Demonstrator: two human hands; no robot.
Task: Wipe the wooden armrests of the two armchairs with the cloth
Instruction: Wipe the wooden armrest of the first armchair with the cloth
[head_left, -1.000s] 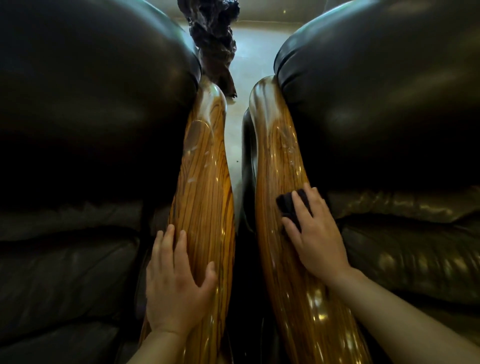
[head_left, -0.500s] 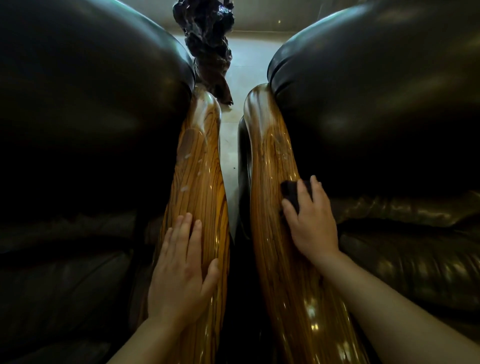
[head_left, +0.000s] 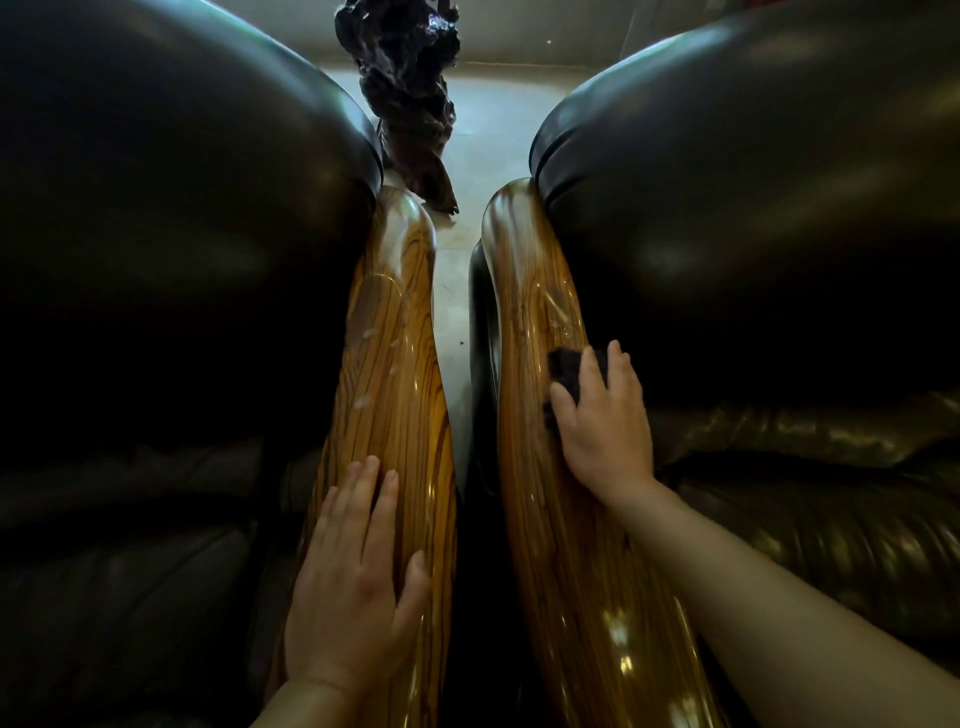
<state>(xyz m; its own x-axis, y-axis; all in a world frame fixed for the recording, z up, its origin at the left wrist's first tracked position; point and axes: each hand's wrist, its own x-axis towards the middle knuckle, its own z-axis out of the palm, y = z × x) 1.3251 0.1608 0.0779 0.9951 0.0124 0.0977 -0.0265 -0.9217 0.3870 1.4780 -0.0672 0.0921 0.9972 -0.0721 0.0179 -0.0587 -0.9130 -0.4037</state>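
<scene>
Two glossy striped wooden armrests run side by side away from me. On the right armrest my right hand presses a small dark cloth flat against the wood, about midway along; only the cloth's front edge shows past my fingers. My left hand lies flat, fingers together, on the near part of the left armrest, holding nothing. Pale smears and droplets show on the left armrest's far half.
Dark leather backrests of the left armchair and right armchair bulge beside the armrests. A narrow gap with pale floor separates the chairs. A dark gnarled wood piece stands on the floor beyond.
My right hand has slid the cloth farther up the right armrest, toward its far end. My left hand stays flat on the left armrest.
</scene>
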